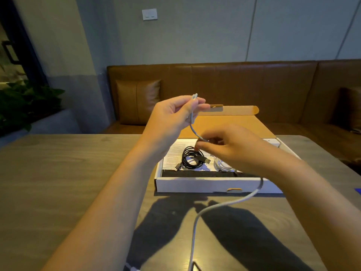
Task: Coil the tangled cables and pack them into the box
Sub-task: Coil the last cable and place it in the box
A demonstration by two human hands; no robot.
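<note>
A flat white cardboard box (195,184) lies open on the table with its lid folded back. Inside it rest a coiled black USB cable (192,158) and a coiled white cable (221,165), on top of a printed sheet. My left hand (173,114) is raised above the box and pinches one end of a light grey cable (214,207), whose plug sticks up above my fingers. My right hand (230,147) hovers over the box and pinches the same cable lower down. From there the cable trails over the box's front wall, across the table, toward me.
The wooden table (58,182) stretches to the left and in front of the box. Behind it stands a brown leather bench (254,85) with cushions. A plant (23,102) sits at far left. A small blue object (358,190) shows at the right edge.
</note>
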